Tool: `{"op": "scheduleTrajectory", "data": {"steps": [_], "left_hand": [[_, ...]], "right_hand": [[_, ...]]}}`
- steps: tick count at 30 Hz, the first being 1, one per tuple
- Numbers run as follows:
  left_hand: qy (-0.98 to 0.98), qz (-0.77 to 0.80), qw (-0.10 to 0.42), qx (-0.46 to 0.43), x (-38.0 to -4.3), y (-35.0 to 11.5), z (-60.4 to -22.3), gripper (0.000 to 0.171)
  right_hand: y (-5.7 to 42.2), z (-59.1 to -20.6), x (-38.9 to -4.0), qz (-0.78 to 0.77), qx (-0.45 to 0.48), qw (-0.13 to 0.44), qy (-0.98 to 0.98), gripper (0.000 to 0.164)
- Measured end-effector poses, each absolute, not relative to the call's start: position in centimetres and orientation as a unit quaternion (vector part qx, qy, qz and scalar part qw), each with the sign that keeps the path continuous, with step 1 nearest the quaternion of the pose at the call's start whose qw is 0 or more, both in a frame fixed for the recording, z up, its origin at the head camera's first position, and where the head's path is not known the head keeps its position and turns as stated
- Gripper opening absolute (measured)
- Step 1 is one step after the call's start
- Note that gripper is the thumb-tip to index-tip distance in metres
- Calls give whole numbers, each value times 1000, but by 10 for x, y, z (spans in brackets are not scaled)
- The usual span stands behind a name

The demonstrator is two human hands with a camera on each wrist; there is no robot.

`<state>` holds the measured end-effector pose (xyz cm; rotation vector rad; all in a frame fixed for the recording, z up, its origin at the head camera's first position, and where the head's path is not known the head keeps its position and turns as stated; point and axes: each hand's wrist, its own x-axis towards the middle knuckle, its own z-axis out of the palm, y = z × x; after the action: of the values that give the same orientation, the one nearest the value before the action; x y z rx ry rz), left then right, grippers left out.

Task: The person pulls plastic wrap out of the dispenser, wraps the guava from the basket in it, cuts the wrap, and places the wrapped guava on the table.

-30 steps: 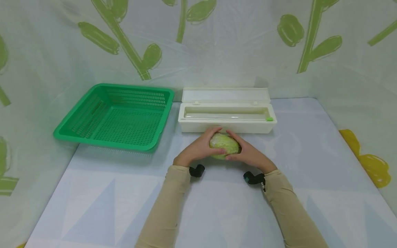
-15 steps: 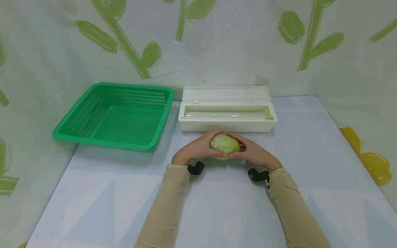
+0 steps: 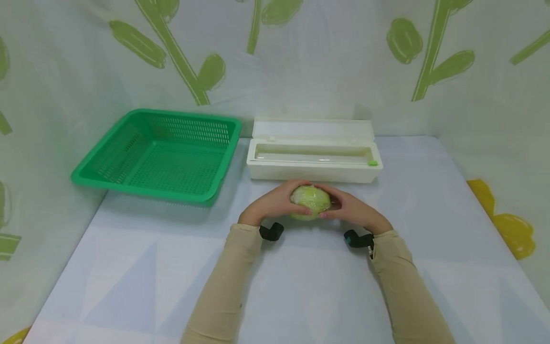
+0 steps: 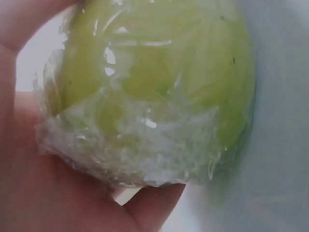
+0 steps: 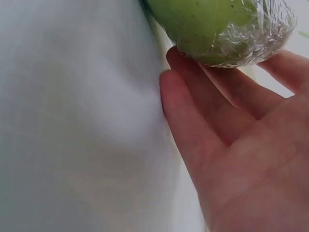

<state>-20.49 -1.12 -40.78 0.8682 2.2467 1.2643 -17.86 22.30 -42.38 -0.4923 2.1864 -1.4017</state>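
Note:
A yellow-green fruit (image 3: 312, 199) wrapped in clear cling film sits between both hands, close over the table. The left hand (image 3: 278, 200) holds its left side, thumb in front and fingers behind. In the left wrist view, crinkled film gathers on the fruit (image 4: 159, 82) near that hand's palm. The right hand (image 3: 351, 210) holds the opposite side, with a gap between palm and fruit. In the right wrist view, its curved fingers (image 5: 222, 92) meet the film-covered fruit (image 5: 207, 29), which shows small dark specks. Just behind stands a white cling film dispenser (image 3: 313, 172), lid raised, roll inside.
A green plastic basket (image 3: 210, 197) with slotted walls stands at the back left. The dispenser has a small bright green slider (image 3: 373, 163) at its right end. A pale patterned cloth covers the table (image 3: 301, 296). A leaf-printed curtain (image 3: 326, 62) hangs behind.
The right hand has shifted slightly to the right, widening the gap between its palm and the fruit. The fruit has turned a little between the hands. Basket and dispenser stay in place.

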Motion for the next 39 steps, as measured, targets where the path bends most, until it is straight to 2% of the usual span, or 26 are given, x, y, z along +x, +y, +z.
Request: {"op": "scheduleTrajectory", "data": {"steps": [7,14,24,35,39], "left_hand": [[809,453,224,300,-202,-4,-415,73],[818,446,230,282,-201,-9,-416,78],[822,431,264,263,-202,-20,-424,87],[829,431,261,244,-211,-37,-419,78],[832,429,247,250,-216,-40,-411,73]], "right_hand": [[234,-427,-175,-519,-177,239,802,70],[235,-427,-173,-521,-166,265,794,73],[231,-436,-172,-507,-168,262,804,78],[242,-415,-183,-469,-197,235,828,76],[250,-401,-184,-445,-190,202,852,71]]}}
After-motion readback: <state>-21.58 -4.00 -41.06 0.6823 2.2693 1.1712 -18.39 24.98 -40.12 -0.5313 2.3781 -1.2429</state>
